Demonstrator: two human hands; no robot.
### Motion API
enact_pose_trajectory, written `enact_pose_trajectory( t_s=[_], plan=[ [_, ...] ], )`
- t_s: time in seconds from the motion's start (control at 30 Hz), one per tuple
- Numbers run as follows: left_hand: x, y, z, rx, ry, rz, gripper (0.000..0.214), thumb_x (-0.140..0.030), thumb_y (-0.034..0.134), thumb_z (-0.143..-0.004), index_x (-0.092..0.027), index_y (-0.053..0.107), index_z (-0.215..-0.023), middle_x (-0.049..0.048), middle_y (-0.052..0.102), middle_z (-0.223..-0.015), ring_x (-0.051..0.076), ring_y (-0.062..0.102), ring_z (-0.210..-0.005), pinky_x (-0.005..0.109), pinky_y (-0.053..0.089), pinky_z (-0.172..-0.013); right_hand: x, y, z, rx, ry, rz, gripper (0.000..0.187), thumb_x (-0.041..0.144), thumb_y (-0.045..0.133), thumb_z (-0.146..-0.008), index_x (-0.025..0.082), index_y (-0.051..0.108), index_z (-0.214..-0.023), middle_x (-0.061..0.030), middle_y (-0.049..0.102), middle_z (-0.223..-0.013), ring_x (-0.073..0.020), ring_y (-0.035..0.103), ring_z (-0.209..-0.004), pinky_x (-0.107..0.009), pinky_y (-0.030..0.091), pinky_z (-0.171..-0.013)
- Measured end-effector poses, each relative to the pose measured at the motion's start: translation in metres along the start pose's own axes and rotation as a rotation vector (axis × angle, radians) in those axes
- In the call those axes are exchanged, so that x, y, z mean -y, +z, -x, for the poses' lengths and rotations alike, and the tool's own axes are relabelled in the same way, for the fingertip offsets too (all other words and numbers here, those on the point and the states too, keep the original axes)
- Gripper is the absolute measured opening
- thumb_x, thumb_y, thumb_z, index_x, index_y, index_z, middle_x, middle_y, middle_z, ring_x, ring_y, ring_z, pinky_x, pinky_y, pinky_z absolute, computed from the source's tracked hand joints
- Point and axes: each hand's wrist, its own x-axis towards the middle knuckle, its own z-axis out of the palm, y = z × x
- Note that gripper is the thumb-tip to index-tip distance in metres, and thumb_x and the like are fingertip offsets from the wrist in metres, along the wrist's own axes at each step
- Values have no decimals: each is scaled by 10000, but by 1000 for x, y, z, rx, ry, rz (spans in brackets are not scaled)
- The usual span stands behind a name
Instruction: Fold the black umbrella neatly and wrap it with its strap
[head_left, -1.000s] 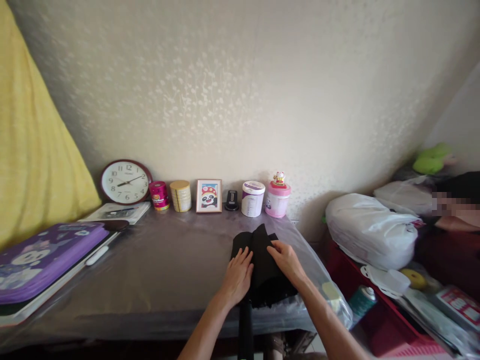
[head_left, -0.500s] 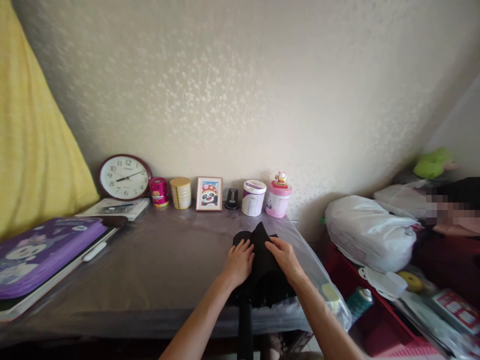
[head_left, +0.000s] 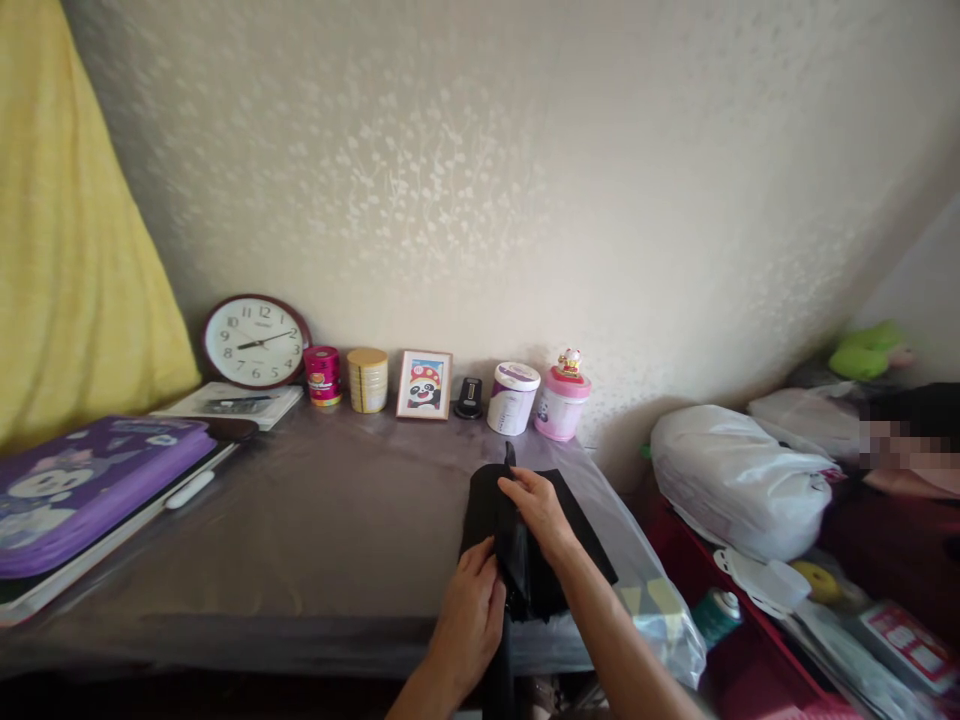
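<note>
Here, right grip (head_left: 540,508) and left grip (head_left: 472,600) pinch black fabric (head_left: 513,553), nearly closed.

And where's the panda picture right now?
In the head view, the panda picture stands at the back of the table, a bit left of centre, between the yellow-topped tub and the small black object.

I grip mostly matt black cloth (head_left: 517,555); glossy plastic sheet (head_left: 337,520) under it; shiny plastic bag (head_left: 735,480) right of it.
</note>
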Motion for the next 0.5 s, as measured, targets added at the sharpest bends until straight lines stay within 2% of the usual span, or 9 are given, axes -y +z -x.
enact_pose_trajectory(
  t_s=[0.1, 0.27, 0.4, 0.5],
  plan=[
    [-7, -4, 4, 2, -65, -23, 362, -181, 319, -873, -158, 557, -1145, 122, 550, -1203, 214, 498, -1144, 405, 416, -990, -2, 19, -9, 21, 29, 51, 418, 289, 610, -704, 96, 585, -1075, 40, 562, -563, -107, 527, -464, -216, 415, -431],
    [-14, -16, 12, 41, -120, -37, 287, -198, 330, -876, -172, 613, -915, 113, 595, -1011, 214, 570, -964, 365, 477, -865, -23, 43, -22, 120, 38, 198, 356, 220, 584, -734, 90, 578, -1066, 45, 569, -515, -108, 553, -460, -215, 439, -468],
    [-16, -26, 15, 6, -55, -64, 250, -183, 357, -869, -202, 601, -820, 70, 600, -855, 186, 583, -816, 311, 491, -735, -39, 48, -23, 157, 4, 354, 365, 214, 590, -729, 98, 582, -1075, 30, 613, -543, -125, 600, -513, -223, 455, -525],
    [-17, -29, 15, -93, 2, -141, 225, -187, 378, -864, -203, 564, -739, 50, 563, -738, 182, 557, -732, 313, 472, -674, -43, 47, -22, 191, -17, 472, 400, 226, 586, -732, 94, 571, -1110, 12, 651, -586, -138, 628, -566, -236, 467, -588]
  ],
)
